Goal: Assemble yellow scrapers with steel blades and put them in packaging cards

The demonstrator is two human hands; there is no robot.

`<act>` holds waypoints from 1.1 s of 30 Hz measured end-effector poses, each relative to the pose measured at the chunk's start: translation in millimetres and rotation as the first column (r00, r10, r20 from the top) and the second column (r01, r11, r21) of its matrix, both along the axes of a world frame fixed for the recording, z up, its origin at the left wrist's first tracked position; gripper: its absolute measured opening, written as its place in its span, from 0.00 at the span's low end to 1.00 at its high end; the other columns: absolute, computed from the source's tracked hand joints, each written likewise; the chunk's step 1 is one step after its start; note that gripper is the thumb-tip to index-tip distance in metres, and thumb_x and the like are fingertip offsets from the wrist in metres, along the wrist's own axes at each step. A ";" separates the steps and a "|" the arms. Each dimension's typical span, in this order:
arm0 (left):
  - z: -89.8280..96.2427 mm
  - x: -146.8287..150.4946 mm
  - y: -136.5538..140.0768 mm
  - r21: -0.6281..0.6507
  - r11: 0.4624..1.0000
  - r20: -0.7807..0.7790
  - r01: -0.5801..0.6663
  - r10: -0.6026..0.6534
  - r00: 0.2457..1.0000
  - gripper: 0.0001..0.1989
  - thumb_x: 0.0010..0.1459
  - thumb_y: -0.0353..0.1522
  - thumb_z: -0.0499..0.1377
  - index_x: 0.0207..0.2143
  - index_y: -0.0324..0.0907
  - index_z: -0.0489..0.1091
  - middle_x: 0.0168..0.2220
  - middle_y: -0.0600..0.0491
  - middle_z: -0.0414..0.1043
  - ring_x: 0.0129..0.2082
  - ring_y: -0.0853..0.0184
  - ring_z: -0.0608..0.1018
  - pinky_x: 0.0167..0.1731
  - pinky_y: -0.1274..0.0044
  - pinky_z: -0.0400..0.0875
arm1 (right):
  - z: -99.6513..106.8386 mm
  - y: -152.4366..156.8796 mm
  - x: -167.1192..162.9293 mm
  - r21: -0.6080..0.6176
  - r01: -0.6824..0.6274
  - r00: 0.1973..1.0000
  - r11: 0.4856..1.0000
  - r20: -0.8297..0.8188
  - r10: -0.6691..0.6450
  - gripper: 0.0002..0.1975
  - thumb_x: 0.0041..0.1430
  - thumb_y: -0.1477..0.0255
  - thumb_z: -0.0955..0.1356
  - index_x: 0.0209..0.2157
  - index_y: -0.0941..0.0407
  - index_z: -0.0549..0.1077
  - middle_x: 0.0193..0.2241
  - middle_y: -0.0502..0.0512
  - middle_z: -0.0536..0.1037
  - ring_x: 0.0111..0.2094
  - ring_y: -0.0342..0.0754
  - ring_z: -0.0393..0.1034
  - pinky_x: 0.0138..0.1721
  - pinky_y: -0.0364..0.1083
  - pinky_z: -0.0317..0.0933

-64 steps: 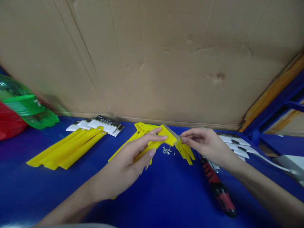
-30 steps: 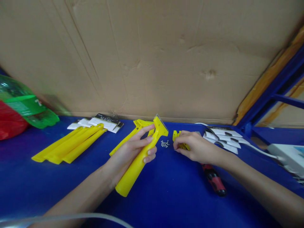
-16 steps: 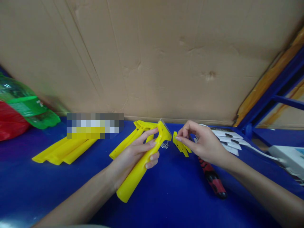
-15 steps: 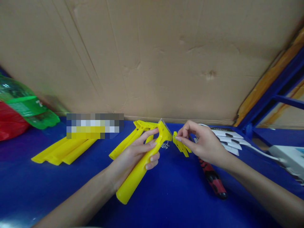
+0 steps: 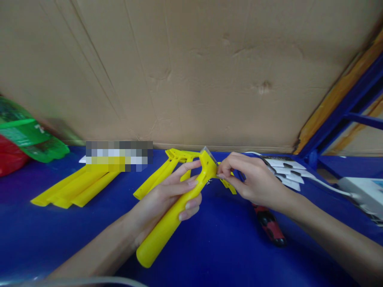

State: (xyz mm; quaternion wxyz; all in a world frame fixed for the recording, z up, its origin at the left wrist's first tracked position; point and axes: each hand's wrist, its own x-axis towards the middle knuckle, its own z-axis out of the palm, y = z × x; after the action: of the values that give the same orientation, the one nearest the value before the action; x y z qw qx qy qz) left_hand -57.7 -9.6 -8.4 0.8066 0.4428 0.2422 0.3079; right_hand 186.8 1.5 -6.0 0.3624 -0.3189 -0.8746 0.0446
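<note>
My left hand (image 5: 176, 187) is wrapped round the handle of a yellow scraper (image 5: 167, 227), which is tilted with its head up and to the right. A thin, clear or metallic blade (image 5: 211, 154) lies along the head's edge. My right hand (image 5: 248, 173) is closed in a pinch, its fingertips at the right corner of the head; whatever they hold is hidden. Just below the head a few small silvery screws (image 5: 209, 181) show on the table, mostly covered. Small yellow plastic pieces (image 5: 229, 185) lie partly behind my right fingers.
Yellow scraper handles (image 5: 154, 179) lie behind my left hand, and more (image 5: 80, 187) lie further left. A red-black screwdriver (image 5: 271, 227) lies below my right hand. White-and-black pieces (image 5: 287, 171), a corded white box (image 5: 362, 199) and a green bottle (image 5: 36, 137) stand around; cardboard (image 5: 191, 79) closes the back.
My right hand has moved left, bringing its pinched fingertips to the scraper head and covering part of the small yellow pieces and screws. The scraper's lower end has shifted slightly down and left.
</note>
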 end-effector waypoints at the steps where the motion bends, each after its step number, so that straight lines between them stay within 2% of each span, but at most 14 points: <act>1: -1.7 0.1 0.8 0.007 1.000 0.018 0.000 0.000 1.000 0.23 0.68 0.31 0.58 0.62 0.49 0.55 0.23 0.58 0.67 0.16 0.74 0.66 0.19 0.82 0.53 | 0.6 0.2 0.4 0.010 -0.013 1.000 1.000 0.000 0.013 0.12 0.65 0.82 0.65 0.30 0.53 0.65 0.31 0.53 0.78 0.33 0.47 0.70 0.36 0.45 0.62; 5: -1.5 -1.8 3.0 0.006 1.000 0.025 0.019 -0.019 1.000 0.25 0.68 0.32 0.59 0.64 0.50 0.55 0.23 0.59 0.67 0.16 0.73 0.66 0.18 0.82 0.52 | 2.0 1.0 1.0 0.016 -0.024 1.000 1.000 -0.005 0.024 0.10 0.66 0.80 0.66 0.32 0.53 0.69 0.32 0.53 0.79 0.35 0.48 0.71 0.38 0.46 0.63; 9: 8.2 -5.6 1.2 -0.041 0.999 -0.040 0.028 -0.029 0.999 0.25 0.69 0.31 0.58 0.64 0.51 0.55 0.23 0.58 0.66 0.18 0.73 0.67 0.20 0.82 0.54 | 0.6 4.5 2.3 -0.116 0.053 0.992 0.992 -0.109 -0.065 0.05 0.62 0.77 0.72 0.37 0.54 0.74 0.34 0.52 0.80 0.35 0.47 0.71 0.39 0.46 0.64; 14: 14.2 -6.6 -1.9 -0.044 0.998 -0.051 0.047 -0.049 0.997 0.22 0.70 0.30 0.56 0.63 0.52 0.56 0.23 0.59 0.65 0.19 0.73 0.65 0.21 0.83 0.56 | -4.2 9.5 3.7 -0.297 -0.023 0.949 0.955 -0.306 -0.072 0.09 0.58 0.71 0.76 0.40 0.54 0.76 0.37 0.53 0.80 0.35 0.48 0.71 0.39 0.48 0.66; 17: 13.8 -6.4 -3.2 -0.038 0.998 -0.037 0.053 -0.054 0.998 0.20 0.70 0.30 0.56 0.61 0.51 0.58 0.23 0.58 0.65 0.19 0.73 0.65 0.20 0.83 0.56 | -4.1 10.0 4.0 -0.372 -0.066 0.924 0.926 -0.374 -0.085 0.17 0.54 0.68 0.78 0.45 0.54 0.76 0.41 0.55 0.80 0.39 0.50 0.73 0.43 0.49 0.68; 19: 13.3 -6.7 -3.8 -0.049 0.998 -0.017 0.049 -0.050 0.999 0.19 0.70 0.30 0.56 0.60 0.51 0.61 0.23 0.58 0.65 0.19 0.73 0.65 0.20 0.83 0.56 | -2.8 9.8 4.2 -0.429 -0.102 0.915 0.898 -0.395 -0.085 0.20 0.53 0.67 0.78 0.47 0.54 0.77 0.42 0.56 0.81 0.41 0.50 0.74 0.44 0.50 0.69; 22: 12.7 -7.6 -4.0 -0.084 0.995 0.010 0.046 -0.046 0.999 0.18 0.70 0.29 0.56 0.59 0.51 0.63 0.23 0.58 0.64 0.19 0.73 0.65 0.20 0.83 0.55 | -0.3 8.7 3.9 -0.520 -0.140 0.921 0.843 -0.380 -0.082 0.15 0.55 0.62 0.78 0.40 0.55 0.80 0.35 0.54 0.83 0.35 0.48 0.74 0.38 0.48 0.69; 26: 13.9 -8.0 -4.1 -0.109 0.993 0.013 0.047 -0.046 0.999 0.19 0.70 0.29 0.56 0.61 0.52 0.62 0.23 0.58 0.64 0.18 0.73 0.65 0.20 0.84 0.55 | 0.6 7.2 2.2 -0.584 -0.159 0.911 0.796 -0.398 -0.110 0.16 0.54 0.57 0.78 0.36 0.56 0.82 0.30 0.52 0.82 0.30 0.46 0.73 0.33 0.46 0.67; 33: 20.7 -5.4 -6.7 -0.128 0.991 -0.019 0.032 -0.035 0.999 0.27 0.71 0.29 0.54 0.68 0.54 0.51 0.23 0.58 0.63 0.18 0.74 0.64 0.21 0.86 0.57 | -8.5 11.4 0.7 -0.694 -0.306 0.822 0.652 -0.537 -0.186 0.15 0.49 0.63 0.81 0.36 0.56 0.81 0.31 0.50 0.83 0.30 0.43 0.75 0.35 0.44 0.68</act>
State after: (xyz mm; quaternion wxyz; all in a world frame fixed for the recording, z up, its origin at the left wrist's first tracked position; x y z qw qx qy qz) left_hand -63.1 -16.3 12.3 0.8356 0.3975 0.2625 0.2736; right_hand 187.5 13.0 -14.6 0.4361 -0.3812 -0.6369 0.5088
